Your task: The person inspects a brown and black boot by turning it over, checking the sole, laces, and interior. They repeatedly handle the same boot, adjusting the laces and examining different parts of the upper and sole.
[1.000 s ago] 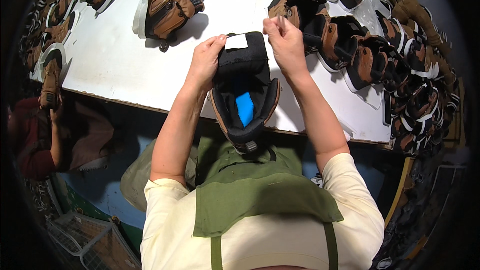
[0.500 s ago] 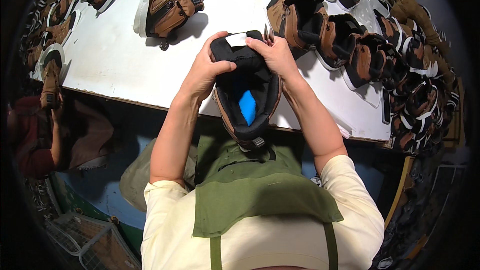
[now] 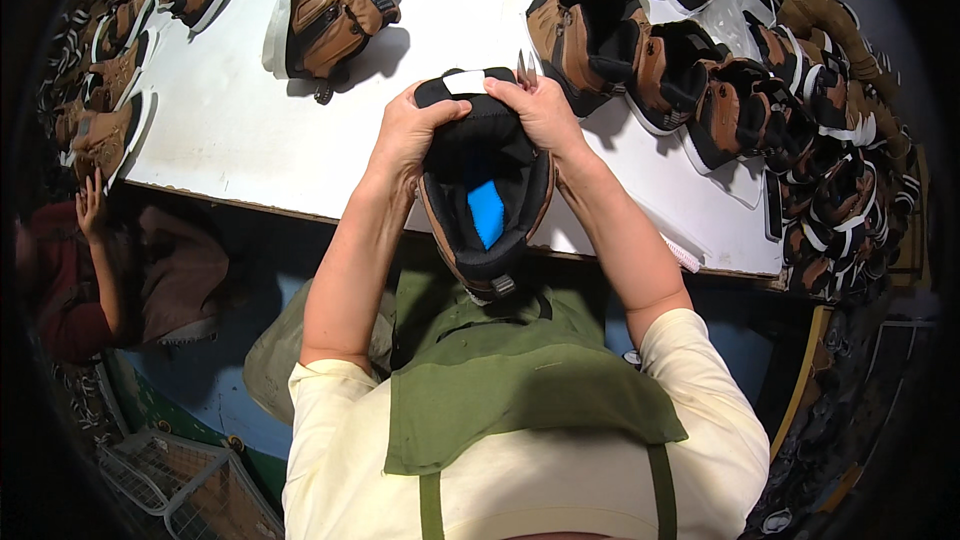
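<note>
A brown and black shoe [image 3: 487, 155] is held over the table's near edge, its opening facing up and its heel toward me. Inside it a blue patch [image 3: 486, 214] shows against the black lining. My left hand [image 3: 410, 130] grips the left side of the padded tongue, thumb on top. On the tongue's other side my right hand [image 3: 548, 120] pinches the edge, its thumb beside a white label [image 3: 464, 82]. Two pointed metal blades of small snips [image 3: 527, 68] stick out past the right fingers; their handle is hidden in that hand.
The white table [image 3: 220, 120] carries a brown shoe [image 3: 340, 10] lying on its side at back left. Several shoes [image 3: 590, 30] stand in rows at right, beside a heaped pile [image 3: 845, 180]. At far left, a co-worker's raised hand [image 3: 91, 208] is near more shoes [image 3: 105, 135].
The shoe and both my hands have shifted slightly left, and the tongue looks more spread. At far left the co-worker's hand has let go of a shoe, which now lies at the table's edge.
</note>
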Demonstrator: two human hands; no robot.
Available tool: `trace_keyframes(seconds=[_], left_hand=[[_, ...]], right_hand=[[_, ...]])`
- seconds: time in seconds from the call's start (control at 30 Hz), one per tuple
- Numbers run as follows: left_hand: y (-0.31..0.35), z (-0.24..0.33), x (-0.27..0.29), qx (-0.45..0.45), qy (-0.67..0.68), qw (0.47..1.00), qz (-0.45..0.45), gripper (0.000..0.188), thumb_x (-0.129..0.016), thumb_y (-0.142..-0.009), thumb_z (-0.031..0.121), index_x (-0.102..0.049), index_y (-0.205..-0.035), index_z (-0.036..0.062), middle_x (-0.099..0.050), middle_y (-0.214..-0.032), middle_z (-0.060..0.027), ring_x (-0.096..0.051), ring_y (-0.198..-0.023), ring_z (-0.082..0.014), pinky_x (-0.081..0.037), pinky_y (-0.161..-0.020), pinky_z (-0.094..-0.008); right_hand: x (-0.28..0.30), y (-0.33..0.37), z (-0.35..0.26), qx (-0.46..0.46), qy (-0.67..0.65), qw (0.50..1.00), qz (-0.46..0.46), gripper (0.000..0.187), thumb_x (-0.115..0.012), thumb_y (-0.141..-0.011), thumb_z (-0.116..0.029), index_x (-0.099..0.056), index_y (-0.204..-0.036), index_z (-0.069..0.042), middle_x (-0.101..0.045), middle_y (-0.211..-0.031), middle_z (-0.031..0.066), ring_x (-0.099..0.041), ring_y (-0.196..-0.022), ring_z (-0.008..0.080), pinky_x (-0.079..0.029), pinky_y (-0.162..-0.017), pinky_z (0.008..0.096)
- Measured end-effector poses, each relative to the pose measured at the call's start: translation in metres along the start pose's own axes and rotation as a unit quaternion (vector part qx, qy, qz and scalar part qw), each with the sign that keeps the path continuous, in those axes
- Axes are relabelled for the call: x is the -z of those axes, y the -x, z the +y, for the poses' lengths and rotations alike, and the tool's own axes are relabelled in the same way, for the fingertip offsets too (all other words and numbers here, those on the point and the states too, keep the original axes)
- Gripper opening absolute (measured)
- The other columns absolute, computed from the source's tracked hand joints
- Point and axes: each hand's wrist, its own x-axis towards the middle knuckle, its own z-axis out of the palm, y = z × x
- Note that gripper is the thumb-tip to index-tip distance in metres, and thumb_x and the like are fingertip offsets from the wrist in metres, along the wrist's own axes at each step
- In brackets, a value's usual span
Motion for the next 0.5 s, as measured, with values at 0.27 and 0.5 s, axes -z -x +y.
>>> trace_keyframes(seconds=[0.27,0.5], left_hand=[[-0.0082,-0.0055,0.0042,-0.002,0.036,0.999,-0.01,0.036,-0.064,-0.078,0.002,-0.056,-0.113,-0.0069,-0.064,-0.094,-0.012,-0.064,-0.08,-0.0158,-0.052,-0.073,-0.0242],[-0.0095,-0.0069,0.008,0.005,0.056,0.998,-0.033,0.035,-0.059,-0.082,0.002,-0.053,-0.116,-0.0067,-0.062,-0.1,-0.0141,-0.063,-0.083,-0.016,-0.053,-0.073,-0.0255]], right_hand=[[-0.0001,0.0009,0.0015,0.015,0.024,0.999,0.015,0.027,-0.065,-0.087,-0.023,-0.064,-0.092,0.004,-0.064,-0.081,0.0039,-0.057,-0.07,0.0079,-0.046,-0.063,0.0218],[0.0012,0.0001,0.0028,0.017,0.034,0.999,0.012,0.03,-0.064,-0.089,-0.026,-0.064,-0.093,0.004,-0.063,-0.081,0.0036,-0.057,-0.071,0.008,-0.046,-0.065,0.0224]])
